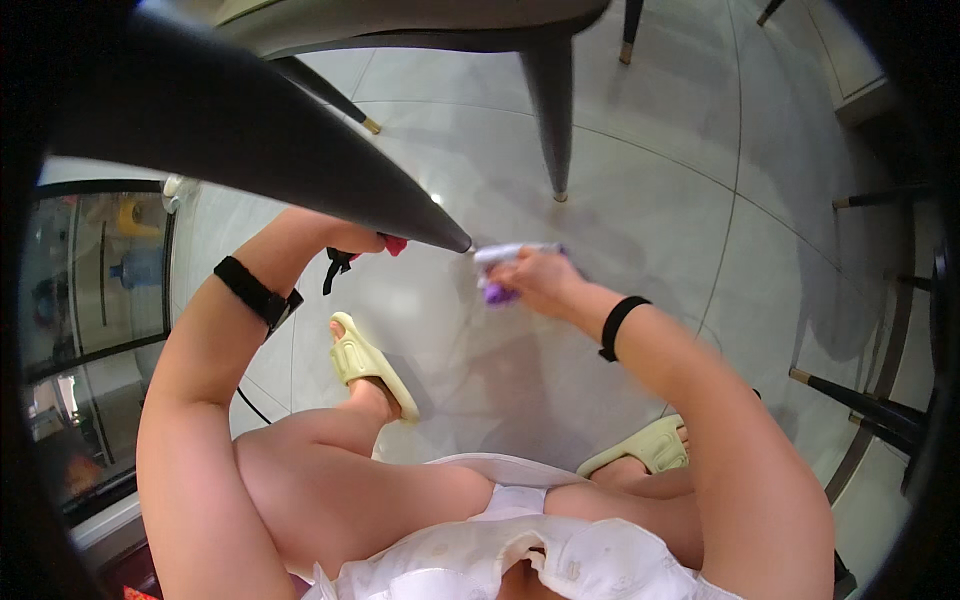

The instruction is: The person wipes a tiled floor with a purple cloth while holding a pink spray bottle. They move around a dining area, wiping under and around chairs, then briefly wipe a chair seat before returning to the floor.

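Note:
My left hand [356, 236] is partly hidden by a tapered dark furniture leg [322, 157]. It holds a red object [394, 244], mostly covered by the hand and leg, with a black strap [337, 264] hanging below. My right hand [536, 277] grips a white and purple handheld object [499, 259], blurred and partly covered by the fingers. The object's left end is close to the leg's narrow tip; whether they touch cannot be told.
A chair [450, 30] with dark tapered legs stands ahead on the grey tiled floor [645, 240]. More dark legs with brass-coloured tips [840, 386] are at the right. A glass-fronted cabinet [105, 262] stands at the left. Pale green slippers [364, 360] are on the feet below.

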`<state>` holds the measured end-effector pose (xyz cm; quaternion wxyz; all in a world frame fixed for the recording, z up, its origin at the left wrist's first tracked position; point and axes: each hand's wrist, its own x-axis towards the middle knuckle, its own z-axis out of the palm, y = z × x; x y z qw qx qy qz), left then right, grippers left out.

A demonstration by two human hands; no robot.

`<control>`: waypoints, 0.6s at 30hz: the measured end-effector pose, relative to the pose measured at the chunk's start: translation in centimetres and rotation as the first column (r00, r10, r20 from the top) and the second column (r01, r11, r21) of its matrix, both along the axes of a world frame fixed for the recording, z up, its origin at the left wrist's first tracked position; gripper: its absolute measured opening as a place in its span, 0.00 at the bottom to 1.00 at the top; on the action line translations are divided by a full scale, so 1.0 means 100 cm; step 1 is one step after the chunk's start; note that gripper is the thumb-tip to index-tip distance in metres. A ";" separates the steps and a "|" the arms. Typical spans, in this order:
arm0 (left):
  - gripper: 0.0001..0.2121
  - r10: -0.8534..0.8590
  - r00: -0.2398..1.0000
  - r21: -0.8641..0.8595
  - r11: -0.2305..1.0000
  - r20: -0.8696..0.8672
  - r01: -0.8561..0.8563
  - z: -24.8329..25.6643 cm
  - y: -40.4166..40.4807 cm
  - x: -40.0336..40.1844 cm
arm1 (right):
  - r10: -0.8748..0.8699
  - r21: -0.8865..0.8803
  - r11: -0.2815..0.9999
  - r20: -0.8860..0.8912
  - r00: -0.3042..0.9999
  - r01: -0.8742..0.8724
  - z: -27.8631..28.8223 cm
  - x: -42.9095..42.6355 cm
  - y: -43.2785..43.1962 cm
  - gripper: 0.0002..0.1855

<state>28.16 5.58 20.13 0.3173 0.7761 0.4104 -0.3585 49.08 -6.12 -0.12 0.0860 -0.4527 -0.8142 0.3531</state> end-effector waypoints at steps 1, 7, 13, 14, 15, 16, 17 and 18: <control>0.07 -0.024 0.999 -0.004 1.000 -0.049 0.023 0.004 0.001 -0.002 | -0.055 -0.143 0.987 0.108 0.993 0.070 0.008 0.008 0.014 0.21; 0.10 -0.177 0.983 0.424 0.888 -0.044 0.179 -0.033 0.029 -0.062 | -0.224 0.319 0.928 0.059 0.973 0.194 -0.022 0.008 0.020 0.21; 0.09 -0.160 0.987 0.281 0.947 -0.003 0.154 -0.031 0.022 -0.059 | 0.021 0.136 0.991 -0.132 0.991 -0.003 -0.038 0.000 -0.028 0.22; 0.09 -0.127 0.988 0.196 0.970 -0.086 0.142 -0.026 0.018 -0.049 | 0.131 0.239 0.964 -0.028 0.991 -0.120 -0.020 -0.005 -0.034 0.22; 0.10 -0.122 0.986 0.184 0.973 -0.111 0.142 -0.034 0.017 -0.061 | 0.139 0.148 0.981 -0.058 0.989 -0.129 -0.012 -0.020 -0.039 0.22; 0.10 -0.097 0.991 0.172 0.979 -0.091 0.112 -0.035 0.024 -0.065 | 0.132 0.189 0.974 -0.029 0.991 -0.124 -0.012 -0.026 -0.028 0.24; 0.10 -0.074 0.995 0.159 0.984 -0.072 0.084 -0.036 0.031 -0.069 | 0.124 0.231 0.966 -0.003 0.992 -0.120 -0.011 -0.034 -0.017 0.26; 0.10 -0.077 0.992 0.162 0.982 -0.097 0.092 -0.041 0.031 -0.074 | 0.139 0.244 0.959 0.032 0.990 -0.142 -0.003 -0.045 -0.014 0.26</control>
